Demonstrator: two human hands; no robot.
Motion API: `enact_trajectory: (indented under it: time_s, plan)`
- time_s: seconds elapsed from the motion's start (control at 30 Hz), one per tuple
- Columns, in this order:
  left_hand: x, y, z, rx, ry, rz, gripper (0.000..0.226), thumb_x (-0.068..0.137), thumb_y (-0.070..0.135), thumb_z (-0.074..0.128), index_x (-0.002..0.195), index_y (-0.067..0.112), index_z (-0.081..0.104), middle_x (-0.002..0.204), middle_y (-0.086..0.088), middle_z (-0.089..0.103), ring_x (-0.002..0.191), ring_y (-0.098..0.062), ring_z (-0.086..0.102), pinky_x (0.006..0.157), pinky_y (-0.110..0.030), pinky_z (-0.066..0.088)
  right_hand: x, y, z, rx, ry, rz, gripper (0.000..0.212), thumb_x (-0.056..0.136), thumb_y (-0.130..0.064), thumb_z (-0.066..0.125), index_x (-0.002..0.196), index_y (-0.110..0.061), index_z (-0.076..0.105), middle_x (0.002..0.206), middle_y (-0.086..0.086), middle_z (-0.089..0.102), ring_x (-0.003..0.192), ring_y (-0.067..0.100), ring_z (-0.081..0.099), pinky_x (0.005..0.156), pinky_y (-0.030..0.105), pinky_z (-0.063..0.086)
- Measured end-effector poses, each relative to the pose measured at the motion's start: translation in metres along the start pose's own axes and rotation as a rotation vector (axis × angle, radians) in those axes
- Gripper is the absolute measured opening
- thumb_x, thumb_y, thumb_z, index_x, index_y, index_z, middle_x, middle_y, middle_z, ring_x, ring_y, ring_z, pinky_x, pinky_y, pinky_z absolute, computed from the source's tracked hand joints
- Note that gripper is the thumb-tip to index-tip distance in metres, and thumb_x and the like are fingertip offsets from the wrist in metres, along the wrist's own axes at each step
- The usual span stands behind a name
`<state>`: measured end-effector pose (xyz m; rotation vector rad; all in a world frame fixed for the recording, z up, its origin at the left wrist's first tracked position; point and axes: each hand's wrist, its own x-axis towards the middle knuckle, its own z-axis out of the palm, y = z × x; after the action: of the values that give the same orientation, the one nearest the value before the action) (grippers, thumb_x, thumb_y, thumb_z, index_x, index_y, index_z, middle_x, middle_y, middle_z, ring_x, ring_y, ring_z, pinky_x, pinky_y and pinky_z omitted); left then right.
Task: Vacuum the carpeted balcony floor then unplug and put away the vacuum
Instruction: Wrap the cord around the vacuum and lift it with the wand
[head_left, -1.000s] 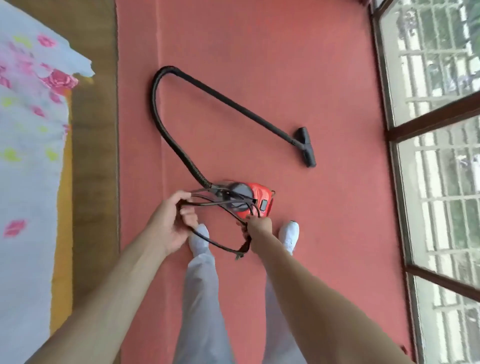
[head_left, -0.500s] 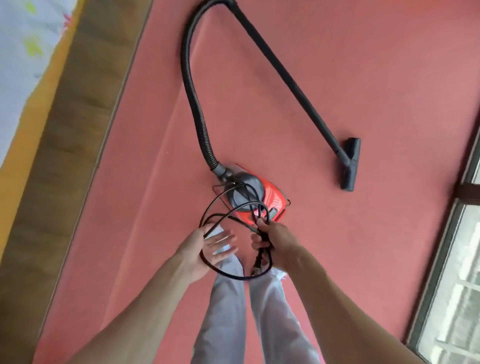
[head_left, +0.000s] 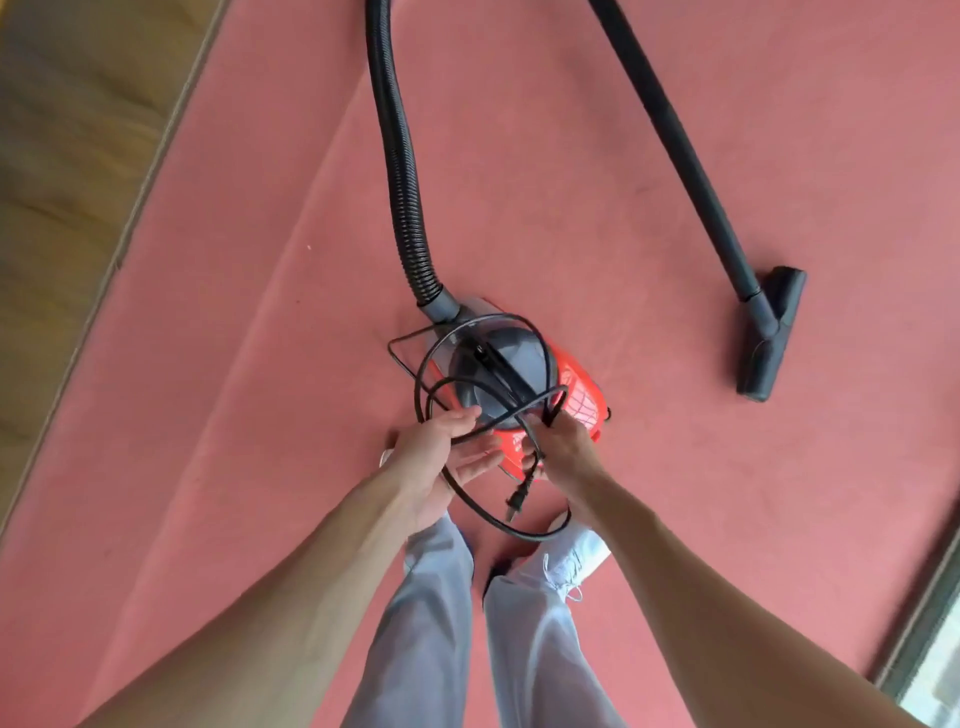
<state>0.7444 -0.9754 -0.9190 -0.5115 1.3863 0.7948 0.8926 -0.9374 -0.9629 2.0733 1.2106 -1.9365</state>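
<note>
A small red vacuum (head_left: 576, 395) with a dark grey top sits on the red carpet (head_left: 260, 364) just ahead of my feet. Its black ribbed hose (head_left: 397, 156) runs up out of view. The black wand ends in a floor nozzle (head_left: 771, 332) at the right. The black power cord (head_left: 431, 364) is gathered in loose loops above the vacuum. My right hand (head_left: 563, 452) grips the bundled loops, and the plug (head_left: 517, 501) dangles below it. My left hand (head_left: 441, 457) is spread inside the loops, with a strand lying across its straight fingers.
A wooden floor strip (head_left: 78, 156) borders the carpet at the left. A window frame (head_left: 930, 649) edges the carpet at the lower right. My legs in light trousers and white shoes (head_left: 576, 551) stand directly behind the vacuum.
The view has tilted down and closer to the vacuum. My left hand let go its grip on the cord and now lies spread inside the loops. My right hand keeps holding the bundle.
</note>
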Motion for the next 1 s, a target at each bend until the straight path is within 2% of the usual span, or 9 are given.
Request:
enact_trajectory:
  time_s: [0.13, 0.23, 0.33, 0.43, 0.57, 0.7, 0.8, 0.9, 1.0]
  plan:
    - [0.029, -0.001, 0.008, 0.071, -0.023, 0.024, 0.026, 0.097, 0.002, 0.047, 0.119, -0.004, 0.059, 0.114, -0.020, 0.064, 0.094, -0.029, 0.065, 0.091, -0.042, 0.054, 0.020, 0.005, -0.002, -0.255, 0.114, -0.179, 0.028, 0.099, -0.031, 0.048, 0.073, -0.020, 0.052, 0.060, -0.006, 0.058, 0.053, 0.013, 0.052, 0.052, 0.028, 0.038]
    - [0.038, -0.004, 0.023, 0.147, -0.142, 0.031, 0.018, 0.093, 0.010, 0.052, 0.099, 0.000, 0.065, 0.090, -0.016, 0.064, 0.075, -0.027, 0.061, 0.075, -0.040, 0.051, 0.016, -0.005, -0.009, -0.119, -0.133, -0.140, 0.028, 0.100, -0.022, 0.045, 0.083, -0.014, 0.067, 0.073, 0.003, 0.072, 0.058, 0.019, 0.062, 0.051, 0.028, 0.048]
    - [0.045, -0.009, 0.031, 0.260, -0.186, 0.008, 0.019, 0.092, 0.019, 0.057, 0.080, 0.005, 0.063, 0.065, -0.014, 0.059, 0.055, -0.032, 0.053, 0.056, -0.039, 0.041, 0.012, -0.013, -0.017, -0.110, -0.400, -0.033, 0.024, 0.099, -0.013, 0.049, 0.084, -0.006, 0.067, 0.065, 0.007, 0.063, 0.051, 0.015, 0.051, 0.045, 0.020, 0.041]
    - [0.048, -0.013, 0.038, 0.334, -0.190, -0.028, 0.023, 0.089, 0.020, 0.065, 0.070, 0.008, 0.062, 0.060, -0.016, 0.057, 0.047, -0.031, 0.052, 0.051, -0.037, 0.037, 0.018, -0.017, -0.015, -0.321, -0.504, -0.026, 0.025, 0.099, -0.019, 0.049, 0.079, -0.007, 0.059, 0.065, 0.008, 0.057, 0.052, 0.017, 0.049, 0.051, 0.025, 0.043]
    - [0.053, -0.007, 0.043, 0.320, -0.114, -0.030, 0.022, 0.070, 0.023, 0.082, 0.072, 0.008, 0.067, 0.062, -0.013, 0.058, 0.046, -0.026, 0.051, 0.053, -0.033, 0.039, 0.026, -0.032, -0.008, -0.700, -0.501, -0.182, 0.002, 0.094, -0.014, 0.055, 0.093, -0.013, 0.054, 0.086, 0.012, 0.059, 0.076, 0.021, 0.056, 0.080, 0.040, 0.052]
    - [0.061, -0.006, 0.056, 0.252, 0.095, -0.017, 0.018, 0.072, 0.012, 0.076, 0.079, 0.002, 0.062, 0.048, -0.010, 0.055, 0.033, -0.023, 0.049, 0.040, -0.025, 0.040, 0.029, -0.028, -0.011, -0.330, -0.458, 0.004, 0.022, 0.096, -0.015, 0.052, 0.096, 0.003, 0.065, 0.087, 0.018, 0.071, 0.077, 0.022, 0.070, 0.079, 0.034, 0.057]
    - [0.071, -0.008, 0.066, 0.140, 0.192, 0.021, 0.026, 0.069, 0.009, 0.077, 0.090, 0.000, 0.065, 0.065, -0.012, 0.067, 0.047, -0.022, 0.062, 0.045, -0.026, 0.050, 0.024, -0.014, -0.026, -0.139, -0.337, 0.102, 0.037, 0.098, -0.033, 0.052, 0.101, -0.003, 0.074, 0.097, 0.009, 0.077, 0.095, 0.020, 0.072, 0.092, 0.035, 0.051]
    - [0.076, -0.012, 0.073, 0.024, 0.191, 0.033, 0.061, 0.051, 0.025, 0.082, 0.107, 0.005, 0.067, 0.096, -0.011, 0.074, 0.089, -0.027, 0.070, 0.086, -0.043, 0.057, 0.010, 0.002, -0.048, -0.220, 0.089, 0.084, 0.053, 0.087, -0.050, 0.048, 0.077, -0.005, 0.075, 0.073, 0.001, 0.074, 0.075, 0.030, 0.067, 0.069, 0.031, 0.044]
    - [0.065, -0.005, 0.075, -0.098, 0.216, -0.024, 0.039, 0.067, 0.020, 0.081, 0.100, 0.006, 0.064, 0.082, -0.008, 0.069, 0.072, -0.020, 0.065, 0.069, -0.031, 0.055, -0.004, 0.014, -0.071, -0.205, 0.371, 0.090, 0.031, 0.090, -0.021, 0.051, 0.066, -0.019, 0.071, 0.068, -0.002, 0.072, 0.068, 0.019, 0.068, 0.069, 0.030, 0.052]
